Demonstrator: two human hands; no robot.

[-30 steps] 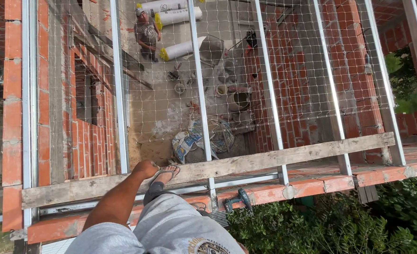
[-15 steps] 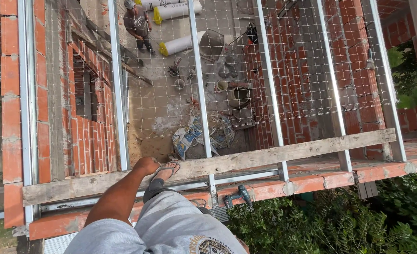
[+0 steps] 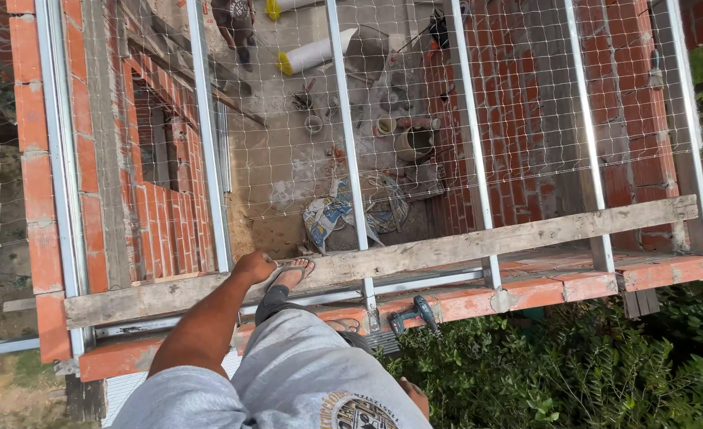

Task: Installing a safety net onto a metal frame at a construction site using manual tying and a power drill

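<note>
My left hand (image 3: 254, 266) rests on the top edge of a long weathered wooden plank (image 3: 526, 232), its fingers curled over the far side. The plank lies across several steel beams (image 3: 350, 159) on top of a red brick wall (image 3: 518, 292). Right beside the hand, my foot in a flip-flop (image 3: 292, 274) stands on the same plank. Only a small bit of my right hand (image 3: 415, 395) shows, low by my grey shorts, and its fingers are hidden.
A dark cordless drill (image 3: 415, 312) lies on the brick ledge. White netting (image 3: 526, 95) spans the beams over a deep drop to a floor with buckets, rolls and a person (image 3: 236, 20). Green bushes (image 3: 573, 365) fill the lower right.
My view has tilted slightly, so the floor below has slid toward the top of the picture. My left hand and foot stay on the plank.
</note>
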